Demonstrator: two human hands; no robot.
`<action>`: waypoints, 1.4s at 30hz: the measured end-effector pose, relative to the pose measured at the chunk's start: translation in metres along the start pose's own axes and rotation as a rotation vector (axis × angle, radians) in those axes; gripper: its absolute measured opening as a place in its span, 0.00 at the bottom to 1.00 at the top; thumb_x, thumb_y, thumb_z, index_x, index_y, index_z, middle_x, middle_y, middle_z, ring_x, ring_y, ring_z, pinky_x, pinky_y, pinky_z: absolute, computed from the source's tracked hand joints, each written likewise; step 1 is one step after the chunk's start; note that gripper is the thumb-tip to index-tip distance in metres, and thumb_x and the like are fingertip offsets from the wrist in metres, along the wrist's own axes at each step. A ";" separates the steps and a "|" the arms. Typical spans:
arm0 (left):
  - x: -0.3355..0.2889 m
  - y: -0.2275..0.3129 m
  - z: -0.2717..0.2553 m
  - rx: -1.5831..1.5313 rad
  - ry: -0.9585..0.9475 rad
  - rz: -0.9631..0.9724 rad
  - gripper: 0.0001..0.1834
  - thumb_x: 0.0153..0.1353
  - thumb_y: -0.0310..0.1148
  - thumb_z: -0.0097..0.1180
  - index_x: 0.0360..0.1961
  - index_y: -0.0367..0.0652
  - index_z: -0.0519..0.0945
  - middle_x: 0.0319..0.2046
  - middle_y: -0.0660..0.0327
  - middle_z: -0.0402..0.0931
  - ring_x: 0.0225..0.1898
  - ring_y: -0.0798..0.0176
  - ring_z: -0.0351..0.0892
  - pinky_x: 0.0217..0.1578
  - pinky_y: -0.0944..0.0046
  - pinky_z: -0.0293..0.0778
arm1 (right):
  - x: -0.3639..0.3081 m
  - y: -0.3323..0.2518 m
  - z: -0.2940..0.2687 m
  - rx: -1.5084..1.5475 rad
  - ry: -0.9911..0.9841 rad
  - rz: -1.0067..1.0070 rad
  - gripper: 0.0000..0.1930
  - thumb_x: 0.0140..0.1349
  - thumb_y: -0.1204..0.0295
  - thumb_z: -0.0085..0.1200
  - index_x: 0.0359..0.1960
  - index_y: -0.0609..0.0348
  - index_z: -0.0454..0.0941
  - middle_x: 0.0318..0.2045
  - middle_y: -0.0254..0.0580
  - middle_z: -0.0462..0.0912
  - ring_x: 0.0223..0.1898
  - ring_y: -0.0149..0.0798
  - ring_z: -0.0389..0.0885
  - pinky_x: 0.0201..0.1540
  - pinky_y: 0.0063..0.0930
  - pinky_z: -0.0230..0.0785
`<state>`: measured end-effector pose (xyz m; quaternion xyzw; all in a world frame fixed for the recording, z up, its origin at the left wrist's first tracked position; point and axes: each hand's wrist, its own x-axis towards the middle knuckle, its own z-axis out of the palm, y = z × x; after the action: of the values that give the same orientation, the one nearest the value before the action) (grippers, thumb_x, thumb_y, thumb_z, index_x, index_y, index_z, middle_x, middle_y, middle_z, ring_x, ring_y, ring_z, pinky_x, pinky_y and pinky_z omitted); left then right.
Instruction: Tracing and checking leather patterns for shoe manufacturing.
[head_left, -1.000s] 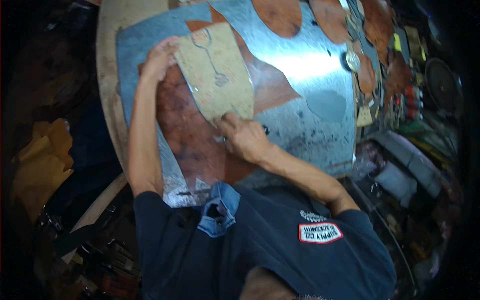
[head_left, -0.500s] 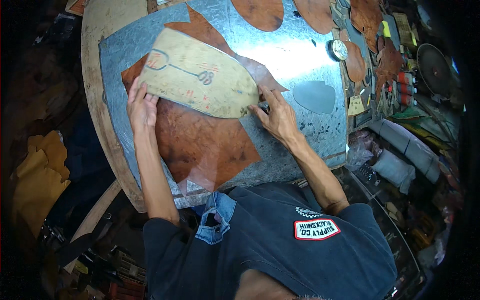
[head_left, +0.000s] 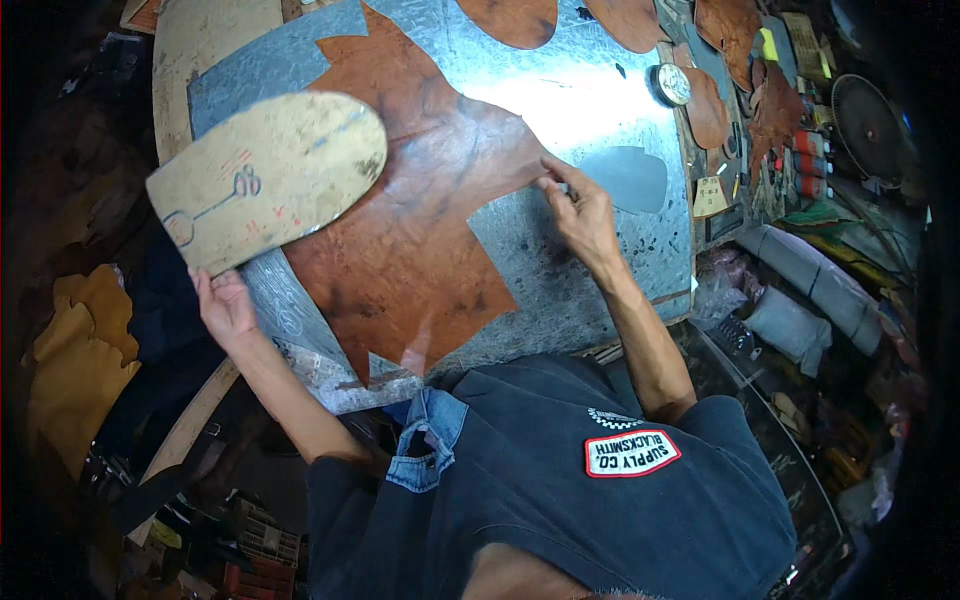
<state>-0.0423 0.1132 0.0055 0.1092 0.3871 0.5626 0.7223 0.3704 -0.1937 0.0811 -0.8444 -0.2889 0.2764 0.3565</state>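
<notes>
My left hand [head_left: 228,308] grips the square-cornered end of a tan template board [head_left: 290,160], which has one rounded end and pen markings. The board is raised and tilted at the left of the table, hiding part of the brown leather piece [head_left: 410,240] below. That leather lies spread out, with irregular cut edges and notches. At its pointed right tip is my right hand [head_left: 580,212], thumb and forefinger closed on the edge. Just beyond those fingers lies a small grey rounded piece [head_left: 630,180].
A metal sheet [head_left: 560,290] covers the wooden-edged table. Rounded brown leather pieces [head_left: 515,20] lie along the far side. A round tin [head_left: 670,85] stands at the right, with a fan [head_left: 868,130] beyond. Yellow leather [head_left: 85,350] hangs at the left.
The template board has swung left and turned, carried by my left hand alone. My right hand has let go of it and is now at the leather's tip. More leather shows.
</notes>
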 end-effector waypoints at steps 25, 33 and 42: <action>0.007 0.033 -0.001 -0.204 0.123 0.177 0.23 0.69 0.22 0.31 0.64 0.29 0.59 0.64 0.44 0.61 0.67 0.45 0.59 0.66 0.40 0.60 | 0.039 0.001 0.019 -0.681 0.028 -0.204 0.32 0.59 0.57 0.60 0.61 0.66 0.69 0.46 0.63 0.79 0.46 0.58 0.81 0.48 0.43 0.73; 0.037 0.036 -0.077 -0.431 -0.199 0.022 0.23 0.70 0.24 0.31 0.66 0.31 0.57 0.65 0.45 0.59 0.67 0.44 0.59 0.65 0.38 0.60 | 0.063 -0.017 0.018 -0.481 -0.096 0.116 0.35 0.52 0.59 0.68 0.56 0.71 0.71 0.31 0.51 0.84 0.34 0.42 0.83 0.39 0.33 0.74; 0.027 0.011 -0.047 -0.297 -0.058 0.040 0.23 0.71 0.25 0.29 0.66 0.31 0.56 0.66 0.45 0.57 0.68 0.44 0.57 0.66 0.38 0.59 | 0.071 0.006 0.017 -0.334 -0.113 -0.061 0.14 0.59 0.69 0.61 0.44 0.64 0.78 0.20 0.35 0.77 0.15 0.26 0.69 0.17 0.23 0.60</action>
<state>-0.0807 0.1279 -0.0319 0.0253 0.2762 0.6247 0.7300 0.4090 -0.1412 0.0483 -0.8657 -0.3760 0.2608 0.2028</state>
